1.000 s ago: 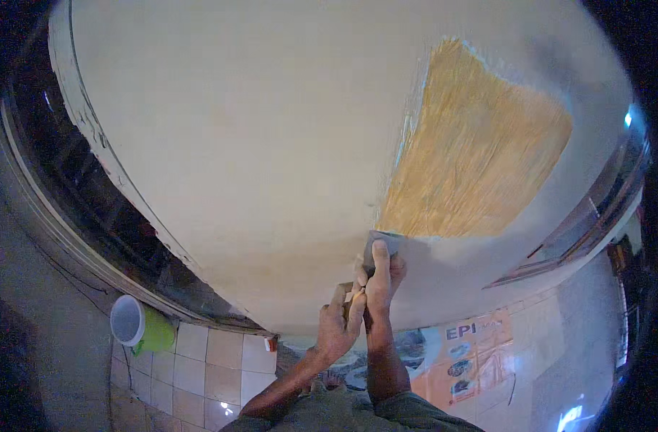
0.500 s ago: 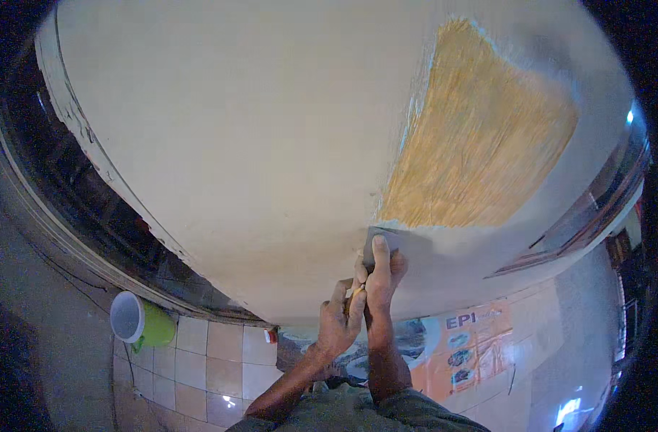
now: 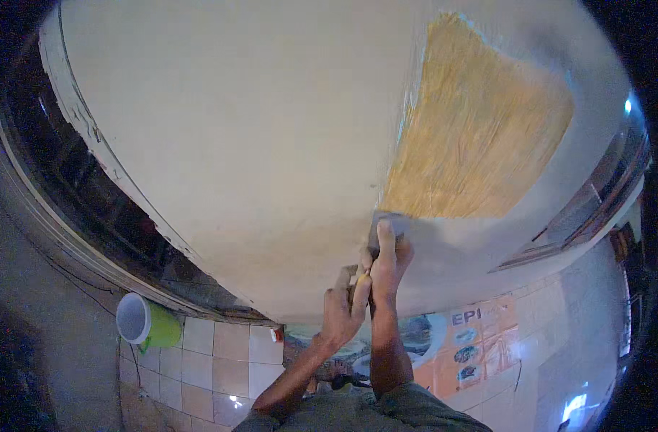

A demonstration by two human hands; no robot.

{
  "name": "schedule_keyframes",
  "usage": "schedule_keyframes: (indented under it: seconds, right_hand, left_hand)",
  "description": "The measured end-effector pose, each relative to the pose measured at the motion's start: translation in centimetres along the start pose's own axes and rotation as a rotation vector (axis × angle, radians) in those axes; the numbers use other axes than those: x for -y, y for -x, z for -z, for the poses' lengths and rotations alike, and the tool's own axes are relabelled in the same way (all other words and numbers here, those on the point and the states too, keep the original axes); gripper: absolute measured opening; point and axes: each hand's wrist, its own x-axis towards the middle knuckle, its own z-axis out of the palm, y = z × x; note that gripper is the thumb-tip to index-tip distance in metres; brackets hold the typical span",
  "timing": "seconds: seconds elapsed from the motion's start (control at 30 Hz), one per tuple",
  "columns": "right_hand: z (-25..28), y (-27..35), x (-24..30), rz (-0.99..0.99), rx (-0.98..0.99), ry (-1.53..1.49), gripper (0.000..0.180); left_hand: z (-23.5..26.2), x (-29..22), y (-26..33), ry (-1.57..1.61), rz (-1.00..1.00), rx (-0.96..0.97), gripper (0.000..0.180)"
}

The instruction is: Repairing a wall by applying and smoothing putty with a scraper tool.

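**Scraper blade pressed to coated panel, both hands on the handle**

While both hands are stacked on one tool, the scraper (image 3: pixel 388 225) sits with its flat grey blade against the large pale panel (image 3: pixel 235 144), just below the lower edge of the bare yellow-brown patch (image 3: pixel 480 129). The right hand (image 3: pixel 388 263) is uppermost: its grip is closed round the handle, with one finger laid straight along the back of the blade. The left hand (image 3: pixel 343 306) is pressed together just beneath, touching the right and backing up the same handle; the handle itself is almost wholly hidden.

Handling, as judged: the tool looks light and stiff, a thin blade that would flex a little under pressure and could dig in if tipped onto a corner. Best hold is on the handle, with a finger behind the blade as now, clear of the working edge. Any wet coating on the handle would make it slippery; this cannot be confirmed.

Relative to the grip, the blade projects beyond the fingertips toward the patch, near the panel's lower edge. A green cup (image 3: pixel 147 322) with a white rim lies well apart, beyond the panel's lower left edge, over the tiled floor (image 3: pixel 199 360).
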Motion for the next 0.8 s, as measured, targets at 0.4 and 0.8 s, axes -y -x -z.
schedule_keyframes:
  seconds: [0.4, 0.8]
  right_hand:
    - [2.5, 1.8, -3.4, 0.179, 0.068, 0.129, 0.017]
    - [3.1, 1.8, -3.8, 0.563, -0.034, 0.615, 0.057]
  left_hand:
    - [-0.6, -0.4, -0.9, 0.300, 0.236, -0.002, 0.031]
    - [4.8, -3.8, -1.7, -0.408, -0.307, -0.264, 0.054]
